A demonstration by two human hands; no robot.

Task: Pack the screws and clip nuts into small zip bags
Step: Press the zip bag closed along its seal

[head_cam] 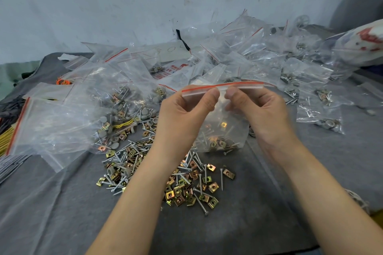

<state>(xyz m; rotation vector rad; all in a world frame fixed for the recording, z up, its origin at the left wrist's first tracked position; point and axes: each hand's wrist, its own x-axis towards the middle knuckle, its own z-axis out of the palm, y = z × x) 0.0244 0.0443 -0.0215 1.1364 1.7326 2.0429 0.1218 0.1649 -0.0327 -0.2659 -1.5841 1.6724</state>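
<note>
At the far left a large clear bag (58,122) of mixed hardware lies slumped on the grey desk (62,203), apart from the work in hand. Next comes the left hand (186,114), raised above the desk with its grip closed: the thumb and curled fingers pinch the zip strip (244,85) of a small zip bag (223,130). That strip, marked by 1 red line, is the axis that matters. It runs nearly level from left to right, rising slightly toward the right, and a free end shows outside each grip. The right hand (257,107) pinches the same strip just beside the left, the 2 thumbs almost touching, so both grips sit near the strip's middle and neither hand is nearer the bag than the other. The bag hangs straight below the 2 grips, with its load of hardware sunk to the bottom, low over the desk. Whether the zip is already pressed closed I cannot tell. If it is not, sealing likely calls for each grip to slide outward along the strip, left hand leftward and right hand rightward. Under the wrists, loose screws (221,179) and clip nuts (213,187) lie spread on the desk, and to the right a heap of filled bags (259,54) sits well behind the hands.
</note>
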